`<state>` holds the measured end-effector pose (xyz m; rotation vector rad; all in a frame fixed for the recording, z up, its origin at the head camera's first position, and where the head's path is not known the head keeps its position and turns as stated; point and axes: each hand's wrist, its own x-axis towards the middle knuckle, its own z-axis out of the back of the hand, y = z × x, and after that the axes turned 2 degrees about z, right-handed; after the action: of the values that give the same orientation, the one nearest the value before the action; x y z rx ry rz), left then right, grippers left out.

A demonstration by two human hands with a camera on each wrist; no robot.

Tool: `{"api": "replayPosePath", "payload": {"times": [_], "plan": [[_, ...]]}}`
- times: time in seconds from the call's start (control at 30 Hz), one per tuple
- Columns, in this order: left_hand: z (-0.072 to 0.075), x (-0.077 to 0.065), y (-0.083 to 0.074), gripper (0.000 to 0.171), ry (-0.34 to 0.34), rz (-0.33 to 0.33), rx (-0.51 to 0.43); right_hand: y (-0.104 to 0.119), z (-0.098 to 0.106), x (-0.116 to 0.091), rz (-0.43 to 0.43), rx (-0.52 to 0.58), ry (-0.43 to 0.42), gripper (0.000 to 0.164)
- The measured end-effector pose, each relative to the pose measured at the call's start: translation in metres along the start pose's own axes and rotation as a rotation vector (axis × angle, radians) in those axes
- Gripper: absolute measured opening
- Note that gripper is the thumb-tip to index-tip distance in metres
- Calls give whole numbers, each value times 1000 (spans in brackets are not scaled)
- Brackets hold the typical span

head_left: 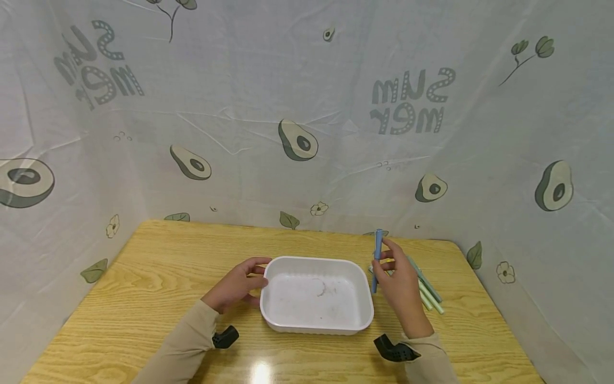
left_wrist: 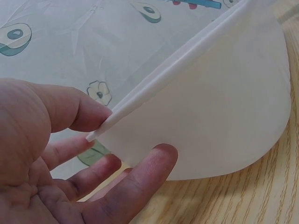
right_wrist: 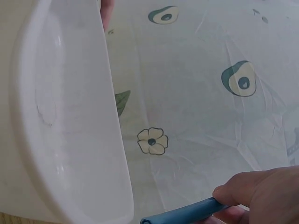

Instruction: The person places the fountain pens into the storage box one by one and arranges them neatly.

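Observation:
A white rectangular plastic basin (head_left: 316, 322) stands upright on the table with faint brown marks on its bottom. My left hand (head_left: 242, 282) holds its left end, the thumb at the rim and the other fingers spread along the outer wall, as the left wrist view shows. Beyond the basin's right side, my right hand (head_left: 397, 272) pinches a slim blue plastic stick (head_left: 378, 248) between thumb and fingers. It stands nearly upright in the head view, and its near end (right_wrist: 180, 214) looks hollow in the right wrist view.
Pale green sticks (head_left: 431, 298) and a grey-green stick (head_left: 427, 282) lie on the wooden table (head_left: 192, 250), right of and partly behind my right hand. A whitish cloth (head_left: 249, 176) printed with avocados hangs around the table's back and sides.

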<state>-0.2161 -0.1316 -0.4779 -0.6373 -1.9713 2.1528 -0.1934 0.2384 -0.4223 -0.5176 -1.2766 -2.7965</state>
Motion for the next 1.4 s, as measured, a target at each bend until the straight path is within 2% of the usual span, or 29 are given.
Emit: {"api": "replayPosePath", "payload": {"times": [0.27,0.7,1.07,1.4], "plan": [[0,-2,-3,55,8,-14,8,4,-4,-2,-5,7,8,63],[0,-3,-4,56,13,-19,4,5,-10,-4,-21,35,68,66],[-1,-1,-1,55,16,-11,2,10,-14,-7,-47,100,103,67],[-2,-1,0,54,12,-6,0,16,-20,-11,-26,97,115,61]]}}
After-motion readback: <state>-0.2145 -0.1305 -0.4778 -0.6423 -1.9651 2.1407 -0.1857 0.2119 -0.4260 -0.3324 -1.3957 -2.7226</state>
